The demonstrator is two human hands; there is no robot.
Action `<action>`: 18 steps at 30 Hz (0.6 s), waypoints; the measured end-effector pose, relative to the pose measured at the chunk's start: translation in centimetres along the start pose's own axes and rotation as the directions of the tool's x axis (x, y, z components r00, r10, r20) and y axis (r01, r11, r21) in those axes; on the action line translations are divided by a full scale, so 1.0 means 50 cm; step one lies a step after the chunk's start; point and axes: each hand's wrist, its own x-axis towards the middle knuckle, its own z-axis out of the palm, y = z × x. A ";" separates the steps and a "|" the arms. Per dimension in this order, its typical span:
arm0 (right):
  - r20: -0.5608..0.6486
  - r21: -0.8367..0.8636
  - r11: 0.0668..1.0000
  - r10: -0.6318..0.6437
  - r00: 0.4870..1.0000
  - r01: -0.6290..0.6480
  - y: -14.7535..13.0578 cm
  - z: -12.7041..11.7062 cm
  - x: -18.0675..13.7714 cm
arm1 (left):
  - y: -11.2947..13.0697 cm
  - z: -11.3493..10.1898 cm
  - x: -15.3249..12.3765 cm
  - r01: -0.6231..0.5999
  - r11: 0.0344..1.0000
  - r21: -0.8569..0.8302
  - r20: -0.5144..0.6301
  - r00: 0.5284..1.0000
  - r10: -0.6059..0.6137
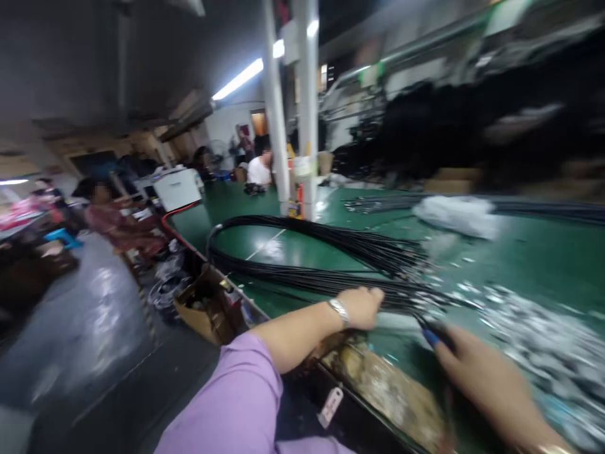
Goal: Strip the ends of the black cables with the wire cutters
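A long bundle of black cables point(302, 275) loops across the green tabletop, its ends lying towards the right. My left hand point(362, 308), with a metal watch band at the wrist, is closed at the near edge of the bundle, close to those ends; its fingertips are mostly hidden. My right hand point(477, 362) is blurred and closed around what looks like pliers point(430, 337) with a blue grip and dark jaws. The jaws point at the cable ends, just right of my left hand. Whether they touch a cable, I cannot tell.
Many small silvery pieces point(543, 334) are strewn at right. A clear plastic bag point(456, 214) lies beside more cables point(543, 207). Below my hands is an open drawer point(378, 413); a cardboard box point(205, 309) stands left. White posts point(307, 113) rise mid-table. Other people sit farther off.
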 end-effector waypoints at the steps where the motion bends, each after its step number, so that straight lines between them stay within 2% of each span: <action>1: 0.032 0.037 0.998 0.040 0.999 -0.041 -0.024 -0.017 -0.004 | 0.000 -0.007 0.000 0.010 1.000 -0.013 0.000 1.000 -0.010; 3: -0.025 0.124 0.981 0.154 0.988 -0.150 -0.060 -0.039 -0.006 | 0.001 -0.025 0.002 0.001 0.997 -0.072 -0.069 0.998 -0.006; 5: -0.071 0.305 0.928 0.248 0.966 -0.216 -0.078 -0.046 -0.004 | 0.006 -0.043 0.008 -0.062 0.989 -0.136 -0.174 0.984 0.038; 8: 0.003 0.629 0.728 0.347 0.938 -0.271 -0.086 -0.040 -0.004 | 0.018 -0.054 0.014 -0.226 0.946 -0.231 -0.310 0.939 0.148; 10: 0.012 0.733 0.632 0.359 0.933 -0.252 -0.090 -0.037 -0.008 | 0.020 -0.045 0.017 -0.327 0.858 -0.397 -0.323 0.925 0.203; 11: 0.010 0.773 0.587 0.366 0.931 -0.239 -0.093 -0.037 -0.010 | 0.019 -0.037 0.017 -0.331 0.790 -0.516 -0.287 0.936 0.205; 12: 0.023 0.812 0.536 0.364 0.931 -0.229 -0.097 -0.039 -0.013 | 0.017 -0.028 0.018 -0.286 0.714 -0.640 -0.213 0.958 0.192; 15: 0.106 0.883 0.406 0.316 0.943 -0.235 -0.109 -0.049 -0.020 | 0.010 -0.006 0.014 -0.063 0.532 -0.845 0.013 0.990 0.138; 18: 0.134 0.871 0.423 0.286 0.949 -0.251 -0.115 -0.053 -0.027 | 0.012 0.001 0.009 0.010 0.515 -0.857 0.110 0.980 0.164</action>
